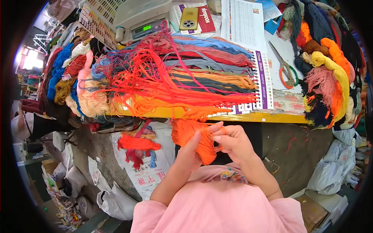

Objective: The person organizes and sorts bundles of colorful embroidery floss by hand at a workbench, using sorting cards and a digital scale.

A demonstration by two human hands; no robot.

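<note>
A bright orange skein of embroidery thread (188, 131) is held up in front of my chest, at the table's near edge. My left hand (189, 152) is closed around the skein from the left, with the thumb lying along the strands. On the right side, my right hand (235, 143) pinches a few orange strands from the same skein between thumb and fingers. Long red and orange threads (155, 87) lie across the table just beyond my hands. Beneath them are rows of blue, grey and tan thread on a purple-and-white card with holes (264, 83).
Scissors (286, 72) lie right of the card. Behind stand a digital scale (147, 29) reading 0.06, a phone (189, 18) on a red notebook (206, 19), and a printed sheet (243, 23). Coloured skeins (330, 70) hang at both ends. White sacks (117, 202) sit on the floor.
</note>
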